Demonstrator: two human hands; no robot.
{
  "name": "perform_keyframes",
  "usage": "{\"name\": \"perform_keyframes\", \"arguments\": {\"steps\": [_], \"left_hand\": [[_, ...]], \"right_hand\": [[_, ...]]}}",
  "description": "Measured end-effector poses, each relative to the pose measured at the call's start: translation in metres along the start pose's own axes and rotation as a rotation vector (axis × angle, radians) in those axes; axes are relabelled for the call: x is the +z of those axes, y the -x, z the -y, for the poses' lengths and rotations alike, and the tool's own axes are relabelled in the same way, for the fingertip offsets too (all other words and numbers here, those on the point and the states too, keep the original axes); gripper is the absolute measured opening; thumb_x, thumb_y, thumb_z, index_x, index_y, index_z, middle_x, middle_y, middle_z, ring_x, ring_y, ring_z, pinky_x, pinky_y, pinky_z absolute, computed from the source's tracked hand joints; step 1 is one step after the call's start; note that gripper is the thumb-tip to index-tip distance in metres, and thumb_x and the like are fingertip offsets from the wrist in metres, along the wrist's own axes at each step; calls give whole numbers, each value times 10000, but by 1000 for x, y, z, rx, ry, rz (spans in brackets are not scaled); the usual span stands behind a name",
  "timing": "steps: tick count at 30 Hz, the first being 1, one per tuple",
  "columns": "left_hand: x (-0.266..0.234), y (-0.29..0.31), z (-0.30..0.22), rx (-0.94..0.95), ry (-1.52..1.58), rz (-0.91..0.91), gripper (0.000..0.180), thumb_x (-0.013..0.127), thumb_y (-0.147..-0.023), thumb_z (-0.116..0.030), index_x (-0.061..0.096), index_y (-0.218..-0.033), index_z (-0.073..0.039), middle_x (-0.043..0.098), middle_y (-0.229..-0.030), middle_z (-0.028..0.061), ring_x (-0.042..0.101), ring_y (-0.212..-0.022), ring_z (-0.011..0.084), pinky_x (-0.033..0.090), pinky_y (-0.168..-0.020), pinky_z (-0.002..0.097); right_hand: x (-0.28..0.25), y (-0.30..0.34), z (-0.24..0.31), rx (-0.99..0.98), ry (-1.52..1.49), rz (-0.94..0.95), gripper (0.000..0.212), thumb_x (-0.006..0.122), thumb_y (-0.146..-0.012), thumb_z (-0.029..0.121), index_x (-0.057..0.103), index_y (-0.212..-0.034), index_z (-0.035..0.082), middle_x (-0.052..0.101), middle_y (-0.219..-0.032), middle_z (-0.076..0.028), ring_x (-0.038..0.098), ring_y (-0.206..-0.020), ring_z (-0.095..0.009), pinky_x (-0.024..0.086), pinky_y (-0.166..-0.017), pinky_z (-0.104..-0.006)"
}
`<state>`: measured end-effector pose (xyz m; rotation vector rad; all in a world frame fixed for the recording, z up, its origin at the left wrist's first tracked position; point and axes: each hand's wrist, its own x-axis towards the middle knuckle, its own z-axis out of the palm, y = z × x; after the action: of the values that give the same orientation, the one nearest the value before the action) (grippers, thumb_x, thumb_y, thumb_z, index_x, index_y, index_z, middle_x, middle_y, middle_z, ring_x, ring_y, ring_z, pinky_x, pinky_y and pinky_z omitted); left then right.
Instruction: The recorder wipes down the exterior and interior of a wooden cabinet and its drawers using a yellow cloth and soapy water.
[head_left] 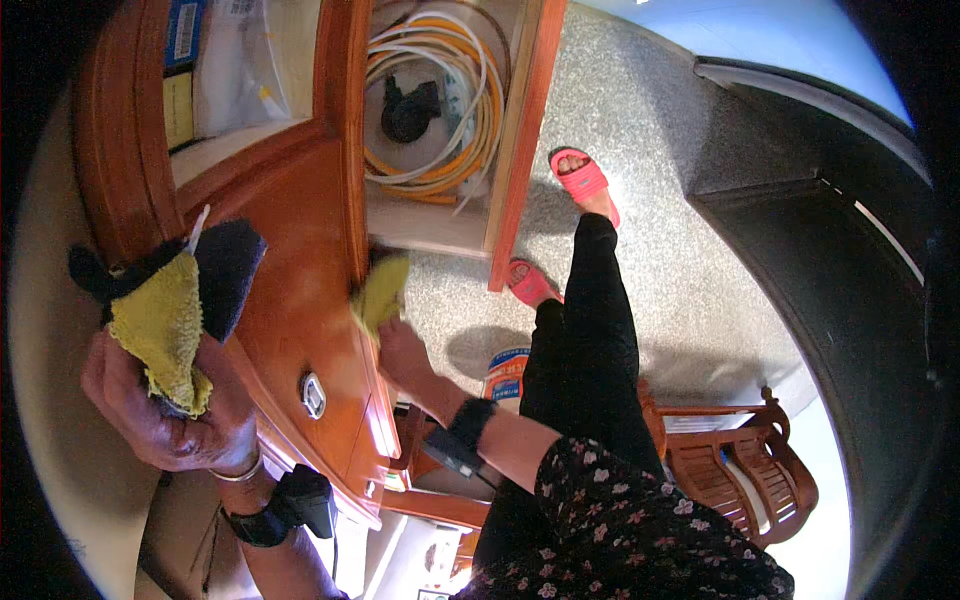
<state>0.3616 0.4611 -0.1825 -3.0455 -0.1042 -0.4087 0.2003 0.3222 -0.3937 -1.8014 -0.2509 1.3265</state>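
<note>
My left hand (180, 415) is closed around a bunched yellow terry cloth (160, 315), held up beside the left part of a reddish-brown wooden cabinet (285, 225). Dark fabric (232, 275) and a thin white strip stick out around that cloth. Lower down and to the right, my right hand (402, 358) grips a second yellow cloth (384, 288) with a dark edge, at the cabinet's edge just below the pulled-out drawer (430, 236). Motion blurs this cloth. Whether it touches the wood I cannot tell. My right fingers are partly hidden behind the cloth and hand.
Coiled orange and white cables (490, 110) and a black object (408, 112) lie in the drawer. A metal pull (313, 395) sits on the cabinet. My feet wear red slippers (582, 178). A printed bucket (508, 372) and a wooden chair (715, 465) stand nearby.
</note>
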Motion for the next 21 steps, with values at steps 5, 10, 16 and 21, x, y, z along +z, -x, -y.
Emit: {"name": "perform_keyframes", "arguments": {"steps": [5,10,16,21], "left_hand": [[8,5,0,-18,0,-21,425,640,-739,-121,543,-1117,47,560,-1030,229,537,-911,379,426,-814,456],[-2,-1,6,35,-24,6,424,639,-751,-118,533,-1135,26,559,-1038,230,541,-910,375,429,-796,451],[1,0,-5,-42,46,29,452,658,-783,-199,507,-1154,11,548,-1042,234,542,-891,361,438,-758,452],[6,12,-6,-125,91,-4,423,637,-807,-195,539,-1132,57,573,-1097,226,527,-993,427,413,-857,527]], "right_hand": [[-55,39,-43,246,-1036,75,364,448,-850,-28,507,-1205,32,519,-1204,-153,518,-1103,-265,402,-956,-372],[-228,0,-5,-316,242,-372,366,594,-707,147,533,-1040,9,506,-1052,-153,440,-1043,-365,360,-829,-480],[-267,-64,-12,-550,968,-452,380,699,-598,269,593,-893,55,510,-1032,-105,448,-1084,-283,317,-879,-502],[-363,-154,22,-522,1493,-707,376,619,-694,355,628,-937,69,583,-964,-77,480,-1053,-273,275,-939,-568]]}}
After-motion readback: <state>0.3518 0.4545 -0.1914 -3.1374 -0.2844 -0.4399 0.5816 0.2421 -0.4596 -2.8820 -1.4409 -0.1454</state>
